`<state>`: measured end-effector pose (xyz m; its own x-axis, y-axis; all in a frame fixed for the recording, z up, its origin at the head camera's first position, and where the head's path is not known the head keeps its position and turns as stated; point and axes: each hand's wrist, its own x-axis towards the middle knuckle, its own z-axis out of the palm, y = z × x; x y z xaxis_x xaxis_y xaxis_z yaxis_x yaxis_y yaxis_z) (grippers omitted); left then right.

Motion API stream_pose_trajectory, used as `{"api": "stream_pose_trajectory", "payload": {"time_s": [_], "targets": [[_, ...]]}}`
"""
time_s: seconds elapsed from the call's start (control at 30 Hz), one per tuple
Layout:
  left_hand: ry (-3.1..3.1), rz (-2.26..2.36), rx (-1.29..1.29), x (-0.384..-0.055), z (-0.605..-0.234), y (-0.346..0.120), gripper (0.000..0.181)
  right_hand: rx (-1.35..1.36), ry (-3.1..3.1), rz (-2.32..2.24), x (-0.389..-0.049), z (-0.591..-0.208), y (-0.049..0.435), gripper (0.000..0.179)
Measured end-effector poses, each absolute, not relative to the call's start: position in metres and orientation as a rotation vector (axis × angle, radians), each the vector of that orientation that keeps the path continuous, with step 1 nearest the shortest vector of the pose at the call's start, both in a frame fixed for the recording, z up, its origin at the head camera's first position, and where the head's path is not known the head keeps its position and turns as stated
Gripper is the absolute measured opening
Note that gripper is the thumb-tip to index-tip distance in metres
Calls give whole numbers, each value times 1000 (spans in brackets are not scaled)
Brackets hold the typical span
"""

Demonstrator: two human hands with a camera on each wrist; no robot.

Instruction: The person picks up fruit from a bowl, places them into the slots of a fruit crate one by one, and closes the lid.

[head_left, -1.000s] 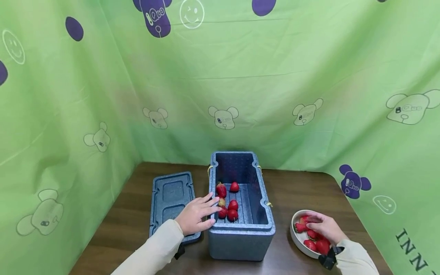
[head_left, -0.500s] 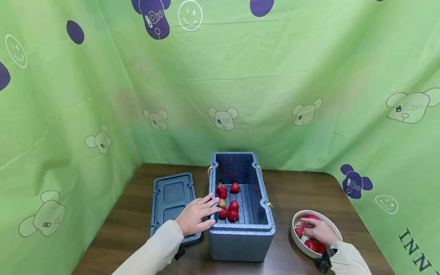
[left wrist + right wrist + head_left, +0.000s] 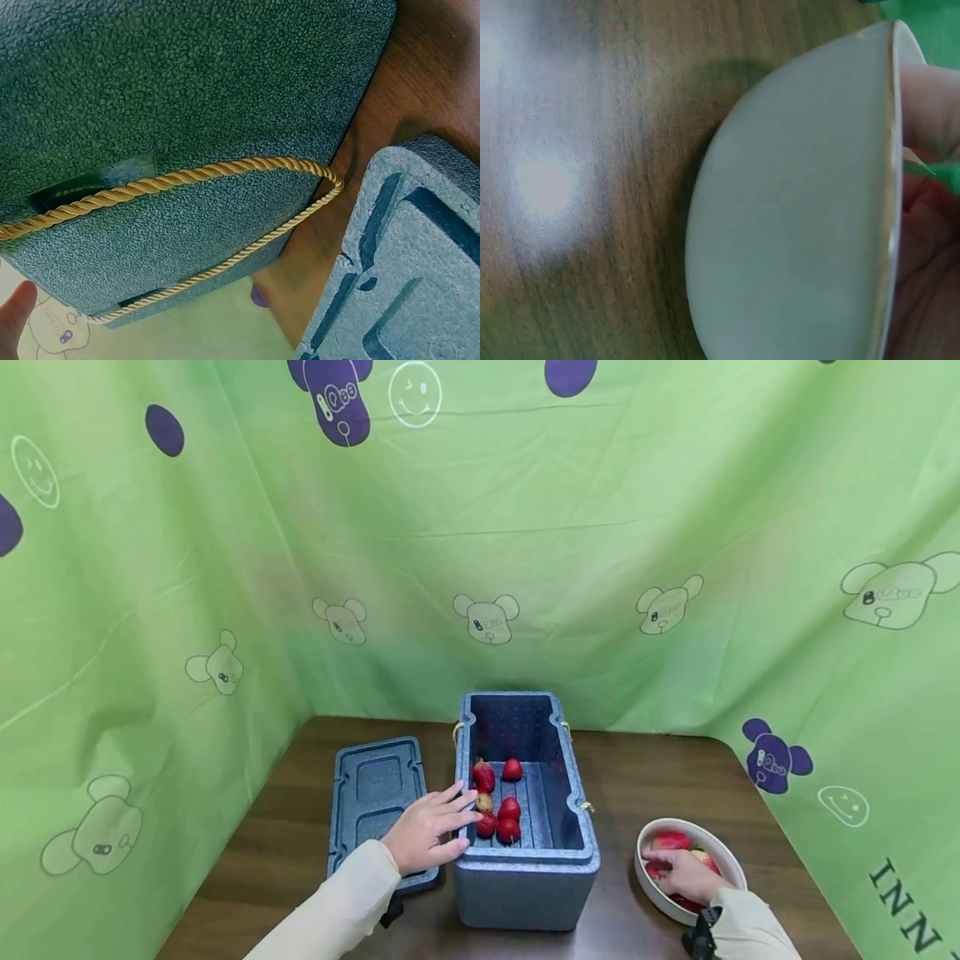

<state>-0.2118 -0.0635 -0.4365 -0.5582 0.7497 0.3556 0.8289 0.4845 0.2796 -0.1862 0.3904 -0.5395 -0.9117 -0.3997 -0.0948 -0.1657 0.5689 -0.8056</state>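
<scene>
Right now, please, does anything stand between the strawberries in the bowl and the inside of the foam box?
Only the rim of the white bowl and the right wall of the foam box. The right hand is among the strawberries. On the table between bowl and box, nothing visible stands; the lid lies left of the box.

Rests the left hand on the left rim of a blue box of strawberries, beside a blue lid; holds the right hand among other strawberries in a white bowl.
</scene>
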Motion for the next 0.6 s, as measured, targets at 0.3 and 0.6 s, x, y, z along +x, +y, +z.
{"api": "stream_pose_trajectory", "payload": {"time_s": [0.3,0.6], "targets": [[-2547,-625,-1372,-212,-436,-64,40,-377,2608,-1258,-180,-535,389,47],[-2559,-640,-1371,-212,-436,-64,40,-367,2712,-1243,-177,-527,387,44]]}}
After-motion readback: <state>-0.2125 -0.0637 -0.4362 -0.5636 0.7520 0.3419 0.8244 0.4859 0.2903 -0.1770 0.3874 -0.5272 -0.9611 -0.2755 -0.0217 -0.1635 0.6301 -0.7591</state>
